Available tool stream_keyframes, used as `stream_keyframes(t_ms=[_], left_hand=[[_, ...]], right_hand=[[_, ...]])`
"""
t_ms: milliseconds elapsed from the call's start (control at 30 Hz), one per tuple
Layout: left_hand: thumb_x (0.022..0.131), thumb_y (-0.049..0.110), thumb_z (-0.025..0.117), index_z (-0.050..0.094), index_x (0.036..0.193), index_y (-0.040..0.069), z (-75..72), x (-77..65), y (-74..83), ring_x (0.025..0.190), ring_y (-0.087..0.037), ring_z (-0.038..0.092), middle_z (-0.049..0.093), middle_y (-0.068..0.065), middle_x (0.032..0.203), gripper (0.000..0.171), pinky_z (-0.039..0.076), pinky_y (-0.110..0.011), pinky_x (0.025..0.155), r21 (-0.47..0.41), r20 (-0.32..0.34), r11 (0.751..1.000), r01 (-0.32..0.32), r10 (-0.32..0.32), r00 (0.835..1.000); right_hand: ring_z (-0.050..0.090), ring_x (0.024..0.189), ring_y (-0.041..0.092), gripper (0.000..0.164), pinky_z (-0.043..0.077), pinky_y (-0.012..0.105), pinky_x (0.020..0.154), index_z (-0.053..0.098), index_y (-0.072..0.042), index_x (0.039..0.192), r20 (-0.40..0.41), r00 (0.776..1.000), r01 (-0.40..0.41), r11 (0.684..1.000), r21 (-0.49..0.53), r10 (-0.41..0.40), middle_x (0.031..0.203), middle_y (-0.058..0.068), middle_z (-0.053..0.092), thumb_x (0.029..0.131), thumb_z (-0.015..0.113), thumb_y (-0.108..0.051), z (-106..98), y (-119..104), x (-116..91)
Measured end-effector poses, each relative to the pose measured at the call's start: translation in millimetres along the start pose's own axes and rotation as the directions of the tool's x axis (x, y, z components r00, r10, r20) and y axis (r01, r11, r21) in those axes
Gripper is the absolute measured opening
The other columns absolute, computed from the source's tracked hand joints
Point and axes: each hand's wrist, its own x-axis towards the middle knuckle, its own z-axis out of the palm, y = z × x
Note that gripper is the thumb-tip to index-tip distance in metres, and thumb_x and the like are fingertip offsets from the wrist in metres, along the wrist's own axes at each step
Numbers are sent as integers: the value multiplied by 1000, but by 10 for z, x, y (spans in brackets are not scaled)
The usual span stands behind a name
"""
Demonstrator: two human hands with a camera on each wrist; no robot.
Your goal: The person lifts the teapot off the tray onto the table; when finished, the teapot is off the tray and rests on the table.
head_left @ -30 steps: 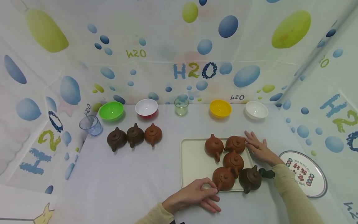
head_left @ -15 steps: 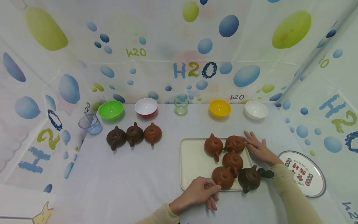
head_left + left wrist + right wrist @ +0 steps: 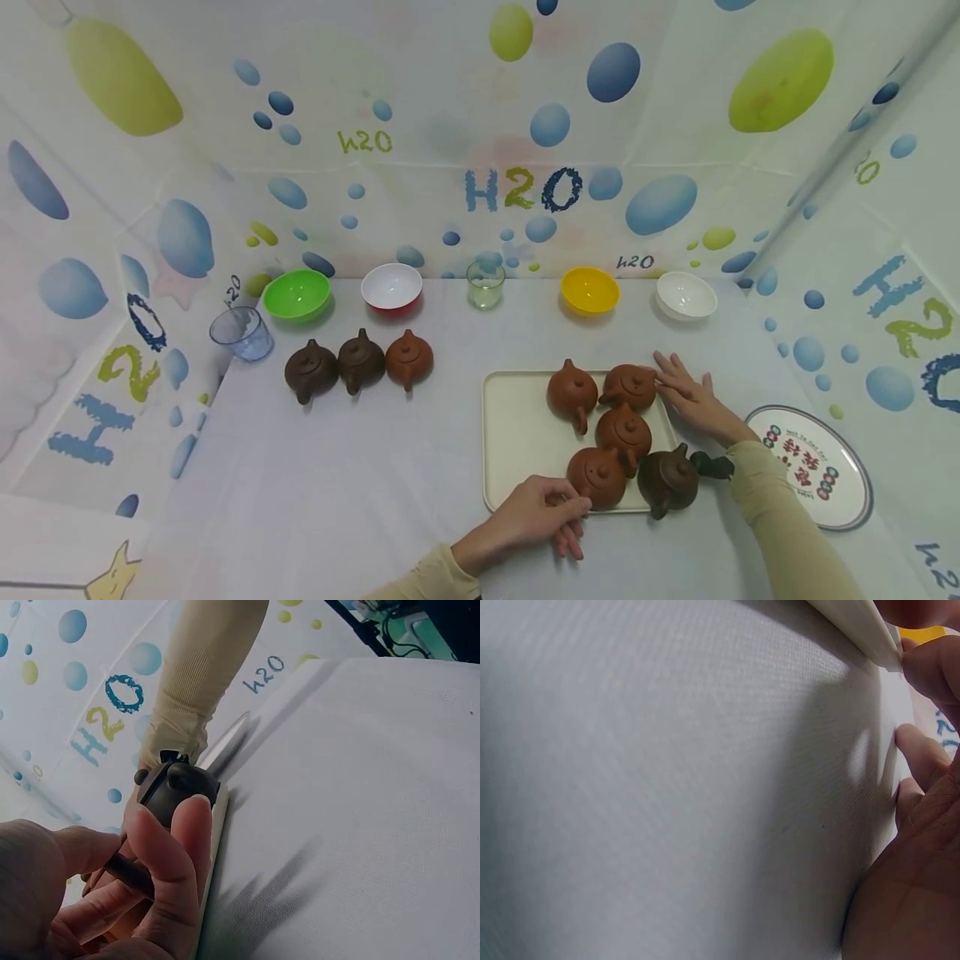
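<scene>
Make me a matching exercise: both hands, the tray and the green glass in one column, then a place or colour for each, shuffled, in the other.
Column one
1. Left hand
2. Right hand
3. Tray
4. Green glass

Column two
A. Cream-coloured
B. Between the red-and-white bowl and the yellow bowl
C. At the front reddish-brown teapot
D. By the tray's right edge

Right pairs: 1-C, 2-D, 3-A, 4-B
</scene>
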Motion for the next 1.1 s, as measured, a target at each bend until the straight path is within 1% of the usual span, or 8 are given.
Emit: stream_keyframes(t_ms=[67, 233, 400, 567, 633, 700, 867, 1100], left_hand=[[106, 21, 68, 72, 101, -9, 3, -4, -1, 62, -34, 78, 76, -34, 88, 30, 51, -20, 52, -6, 4, 1000, -3, 3, 1000], [106, 21, 67, 70, 101, -11, 12, -13, 8, 54, -3, 69, 75, -35, 87, 32, 51, -19, 53, -29, 13, 1000, -3, 4, 1000], [106, 21, 69, 70, 99, -11, 18, -13, 23, 54, -5, 70, 76, -31, 83, 33, 54, -20, 54, -29, 4, 1000, 7, -7, 1000], [105, 19, 69, 70, 99, -12, 17, -8, 20, 66, -41, 78, 76, -32, 82, 31, 58, -25, 55, -7, -2, 1000, 7, -7, 1000], [105, 18, 69, 70, 99, -12, 16, -8, 18, 70, -48, 77, 76, -33, 83, 30, 58, -26, 55, -2, -1, 1000, 4, -4, 1000], [105, 17, 69, 70, 99, -12, 16, -7, 15, 67, -43, 78, 76, -34, 83, 30, 58, -26, 55, -5, 0, 1000, 4, -4, 1000], [104, 17, 70, 69, 100, -13, 19, -11, 14, 57, -11, 72, 75, -35, 85, 30, 56, -22, 54, -36, 4, 999, 10, -10, 1000], [104, 14, 70, 69, 100, -14, 11, -37, 24, 56, -6, 68, 73, -39, 84, 28, 55, -20, 56, -47, -2, 999, -7, 7, 1000]], right_hand=[[-8, 165, 51, 55, -26, 80, 117, 43, 1, 160, 0, 1000, 2, 1000, -5, -2, 178, 24, 11, 115, 47, -29, 4, 19, 0], [-9, 166, 50, 56, -28, 78, 117, 42, 1, 160, 2, 1000, -2, 1000, -2, 2, 178, 23, 10, 115, 46, -31, -3, 45, 1], [-10, 166, 50, 56, -28, 78, 117, 41, 1, 161, 4, 1000, 4, 1000, 5, -4, 178, 24, 9, 115, 46, -31, -13, 48, 4], [-9, 166, 51, 55, -27, 79, 117, 43, 1, 160, 1, 1000, 11, 1000, 9, -11, 178, 24, 11, 115, 47, -30, -6, 41, 5], [-8, 165, 51, 54, -27, 79, 117, 43, 1, 160, 0, 1000, 14, 1000, 5, -14, 178, 25, 11, 115, 47, -29, -2, 40, 7], [-8, 165, 52, 54, -26, 80, 117, 43, 1, 160, -1, 1000, 19, 1000, 0, -19, 178, 25, 12, 115, 48, -28, 2, 39, 8], [-7, 165, 52, 53, -25, 81, 116, 44, 1, 159, -7, 1000, 23, 1000, -3, -23, 177, 25, 12, 114, 48, -27, 5, 35, 9], [-8, 165, 52, 54, -26, 81, 116, 44, 0, 160, -6, 1000, 16, 1000, -3, -16, 178, 24, 12, 114, 48, -28, 14, 58, 17]])
